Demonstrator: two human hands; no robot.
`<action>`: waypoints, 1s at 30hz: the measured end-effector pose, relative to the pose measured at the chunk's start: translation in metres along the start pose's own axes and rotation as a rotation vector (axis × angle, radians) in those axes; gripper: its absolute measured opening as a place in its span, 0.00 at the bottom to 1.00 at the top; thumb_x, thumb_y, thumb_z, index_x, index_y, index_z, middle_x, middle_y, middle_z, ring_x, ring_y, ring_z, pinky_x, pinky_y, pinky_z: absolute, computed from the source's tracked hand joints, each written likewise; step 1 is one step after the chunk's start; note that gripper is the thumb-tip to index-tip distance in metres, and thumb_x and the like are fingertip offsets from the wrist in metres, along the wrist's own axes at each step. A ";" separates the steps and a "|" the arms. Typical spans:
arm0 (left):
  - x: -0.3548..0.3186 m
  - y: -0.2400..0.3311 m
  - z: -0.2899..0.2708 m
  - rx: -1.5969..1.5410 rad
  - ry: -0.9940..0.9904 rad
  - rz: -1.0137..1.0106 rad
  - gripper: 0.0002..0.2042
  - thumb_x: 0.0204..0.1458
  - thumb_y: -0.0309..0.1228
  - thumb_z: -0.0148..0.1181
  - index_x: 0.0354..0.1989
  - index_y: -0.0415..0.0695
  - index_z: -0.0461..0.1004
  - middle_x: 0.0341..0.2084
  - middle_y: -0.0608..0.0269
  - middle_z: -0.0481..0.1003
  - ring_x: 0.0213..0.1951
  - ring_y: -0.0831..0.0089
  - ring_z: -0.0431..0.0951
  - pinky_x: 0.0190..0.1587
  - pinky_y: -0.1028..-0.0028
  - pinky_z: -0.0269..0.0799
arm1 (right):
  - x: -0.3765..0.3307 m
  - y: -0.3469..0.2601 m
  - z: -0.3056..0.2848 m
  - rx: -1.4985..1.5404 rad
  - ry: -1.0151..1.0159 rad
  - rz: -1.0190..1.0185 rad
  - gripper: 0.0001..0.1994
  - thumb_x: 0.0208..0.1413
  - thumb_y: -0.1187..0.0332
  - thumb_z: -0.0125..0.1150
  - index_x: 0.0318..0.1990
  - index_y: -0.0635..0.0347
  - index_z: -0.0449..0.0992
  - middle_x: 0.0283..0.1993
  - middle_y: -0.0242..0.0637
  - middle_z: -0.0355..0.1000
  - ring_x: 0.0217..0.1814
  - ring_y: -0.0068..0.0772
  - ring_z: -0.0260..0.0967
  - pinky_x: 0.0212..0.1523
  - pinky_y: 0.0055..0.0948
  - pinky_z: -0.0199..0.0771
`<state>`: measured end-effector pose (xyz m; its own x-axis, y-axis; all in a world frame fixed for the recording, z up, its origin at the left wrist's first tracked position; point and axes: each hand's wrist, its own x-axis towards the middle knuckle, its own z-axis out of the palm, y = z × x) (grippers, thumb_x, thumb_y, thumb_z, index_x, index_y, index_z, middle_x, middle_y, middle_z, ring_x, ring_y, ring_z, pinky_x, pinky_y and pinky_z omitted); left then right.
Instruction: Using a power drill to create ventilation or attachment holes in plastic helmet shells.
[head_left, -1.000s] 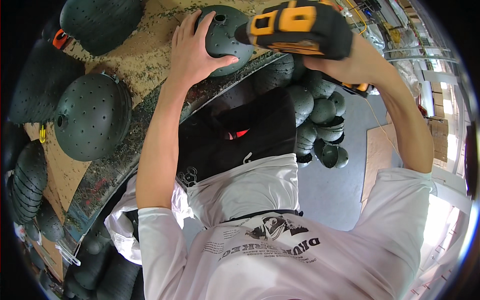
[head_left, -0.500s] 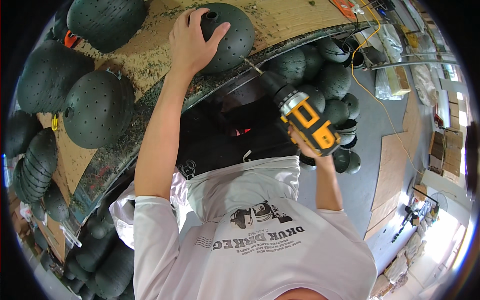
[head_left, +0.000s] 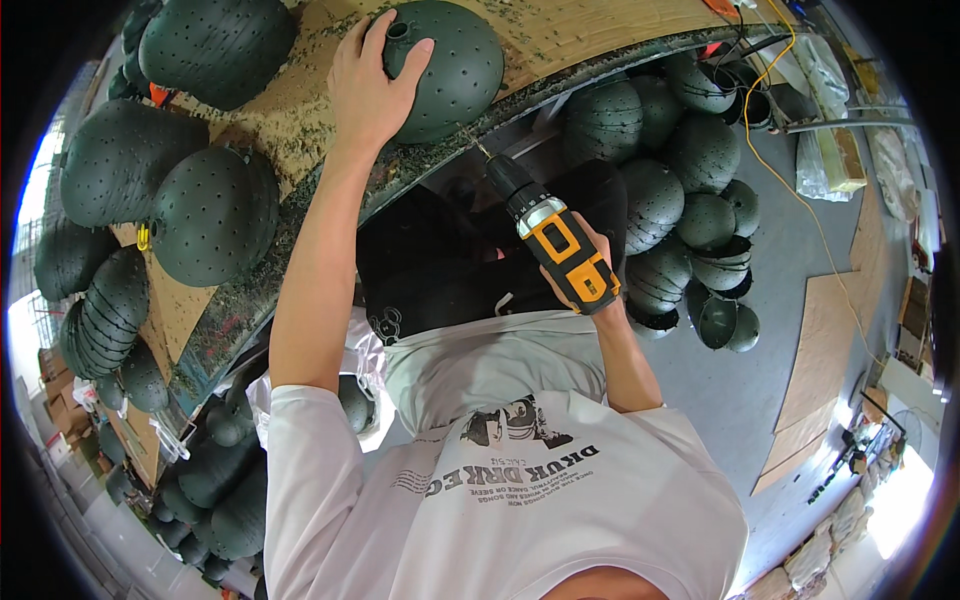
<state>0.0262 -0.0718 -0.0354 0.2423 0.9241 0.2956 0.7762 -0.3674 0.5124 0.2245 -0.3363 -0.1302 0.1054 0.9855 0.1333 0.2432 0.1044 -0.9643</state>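
A dark green plastic dome, dotted with small holes and with one larger rimmed hole, lies on the bench at the top middle. My left hand grips it, with thumb and fingers spread around the rimmed hole. In my right hand is a yellow and black cordless drill, held by its handle. Its thin bit points up and left, with the tip by the dome's near edge. Whether the bit touches the dome I cannot tell.
Stacked perforated domes crowd the bench's left side. More domes are piled on the floor to the right, beyond the bench edge. Dark shavings litter the cardboard-covered bench. A yellow cable runs over the floor beside flattened cardboard.
The drill has swung left, and its bit tip now sits lower, nearer the dome's bottom edge. My left hand and the dome have shifted slightly left in the picture; the whole view has shifted too.
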 end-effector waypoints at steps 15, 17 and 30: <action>0.002 -0.009 0.009 -0.025 0.119 0.128 0.31 0.62 0.52 0.61 0.68 0.46 0.69 0.68 0.44 0.65 0.69 0.46 0.64 0.70 0.53 0.60 | 0.003 0.008 0.002 -0.024 -0.016 -0.068 0.15 0.51 0.71 0.69 0.43 0.72 0.75 0.36 0.43 0.70 0.29 0.42 0.74 0.33 0.31 0.72; 0.000 -0.003 0.003 0.024 0.020 -0.007 0.32 0.65 0.52 0.57 0.72 0.47 0.64 0.71 0.42 0.60 0.72 0.42 0.59 0.72 0.49 0.56 | 0.004 0.006 0.003 -0.023 -0.012 -0.078 0.15 0.51 0.71 0.69 0.43 0.72 0.75 0.35 0.43 0.70 0.29 0.42 0.74 0.33 0.31 0.72; -0.001 -0.007 0.002 0.028 0.040 0.060 0.31 0.64 0.49 0.58 0.71 0.45 0.65 0.69 0.41 0.62 0.69 0.41 0.62 0.70 0.49 0.59 | 0.001 0.003 0.011 -0.049 -0.004 -0.010 0.15 0.51 0.70 0.70 0.43 0.70 0.74 0.35 0.44 0.69 0.30 0.47 0.74 0.34 0.33 0.71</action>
<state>0.0221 -0.0695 -0.0410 0.2659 0.8953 0.3573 0.7768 -0.4185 0.4705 0.2150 -0.3334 -0.1352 0.0989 0.9850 0.1415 0.2914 0.1073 -0.9506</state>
